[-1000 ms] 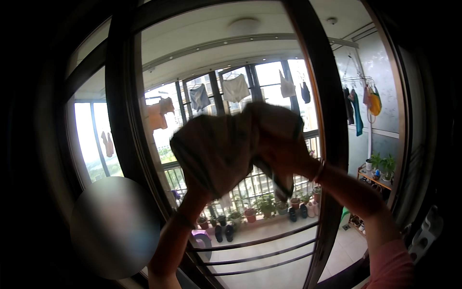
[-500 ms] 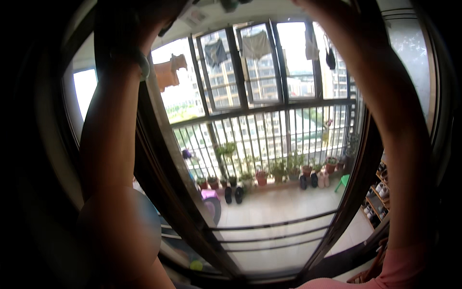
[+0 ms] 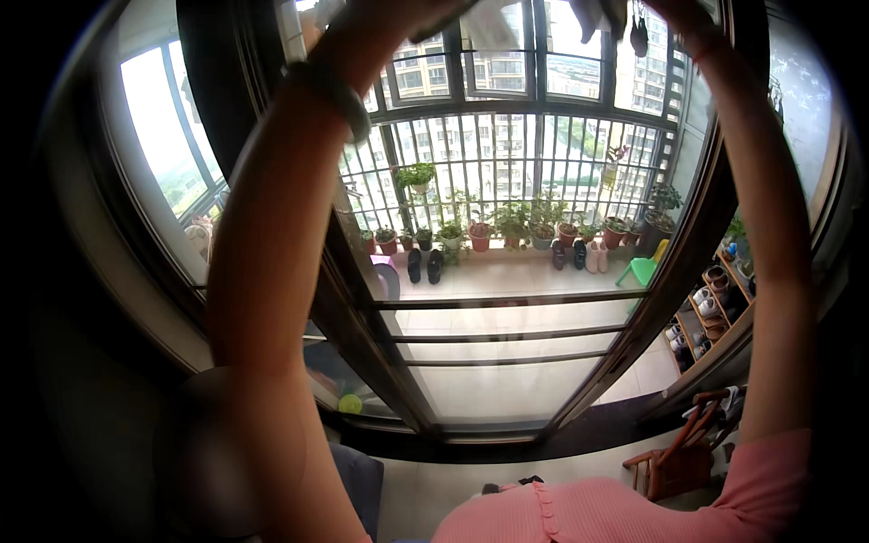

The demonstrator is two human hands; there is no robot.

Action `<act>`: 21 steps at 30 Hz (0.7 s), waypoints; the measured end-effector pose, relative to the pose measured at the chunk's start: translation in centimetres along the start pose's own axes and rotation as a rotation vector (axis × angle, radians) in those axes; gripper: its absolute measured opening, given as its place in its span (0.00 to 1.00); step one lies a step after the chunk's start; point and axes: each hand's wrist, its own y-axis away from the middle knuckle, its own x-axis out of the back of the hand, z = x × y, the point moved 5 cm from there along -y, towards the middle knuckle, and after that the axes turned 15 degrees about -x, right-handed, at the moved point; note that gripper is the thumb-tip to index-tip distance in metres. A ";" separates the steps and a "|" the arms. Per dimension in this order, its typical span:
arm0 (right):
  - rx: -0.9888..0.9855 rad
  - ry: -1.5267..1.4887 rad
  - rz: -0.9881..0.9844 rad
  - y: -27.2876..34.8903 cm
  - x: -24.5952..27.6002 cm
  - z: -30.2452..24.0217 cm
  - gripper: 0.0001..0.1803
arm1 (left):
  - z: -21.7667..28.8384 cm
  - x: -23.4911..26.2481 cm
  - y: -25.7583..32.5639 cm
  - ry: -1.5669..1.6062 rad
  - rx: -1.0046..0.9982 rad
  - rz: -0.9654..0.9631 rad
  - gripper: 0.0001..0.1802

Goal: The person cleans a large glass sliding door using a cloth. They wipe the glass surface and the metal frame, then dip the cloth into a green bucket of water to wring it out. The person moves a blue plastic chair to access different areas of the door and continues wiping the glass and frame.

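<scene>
Both my arms are raised in front of a dark-framed sliding glass door (image 3: 516,301). My left hand (image 3: 398,16) is at the top edge, cut off by the picture, with a dark edge along its underside that I cannot make out. A band (image 3: 337,101) sits round the left wrist. My right hand (image 3: 681,13) reaches the top edge further right, its fingers out of the picture. Pale grey cloth (image 3: 490,25) shows between the hands. Whether either hand holds or touches anything is hidden.
Beyond the glass, potted plants (image 3: 480,237) line a barred balcony railing (image 3: 453,145). Dark shoes (image 3: 425,266) and a green plastic chair (image 3: 643,269) stand on its floor. A shoe rack (image 3: 711,312) and a wooden chair (image 3: 679,462) are at the right.
The view has tilted down, so the balcony sits higher and more floor shows below. My left arm has shifted right in the picture; the right hand also appears further right.
</scene>
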 end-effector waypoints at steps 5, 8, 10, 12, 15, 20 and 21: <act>-0.628 -0.519 -0.311 5.7 4.9 -7.7 0.14 | 3.9 0.8 12.8 0.472 0.153 -0.179 0.29; -0.443 -0.301 -0.494 15.6 8.9 -9.8 0.19 | 13.8 3.8 18.6 0.868 0.424 -0.486 0.42; -0.349 -0.286 -0.720 23.5 11.0 -20.0 0.22 | 17.5 10.1 28.1 0.838 0.402 -0.752 0.38; -0.607 -0.758 -0.889 26.8 15.6 -22.7 0.19 | 19.9 15.8 30.6 1.141 0.507 -0.888 0.30; -0.537 -0.820 -1.399 30.5 21.0 -26.0 0.21 | 24.5 19.5 32.4 1.243 0.280 -1.201 0.28; -0.741 -1.091 -1.099 28.5 21.6 -27.7 0.28 | 24.9 20.3 39.2 1.043 0.676 -0.781 0.27; -0.824 -1.125 -1.206 27.3 20.4 -27.6 0.29 | 24.6 19.0 39.8 0.983 0.632 -0.779 0.28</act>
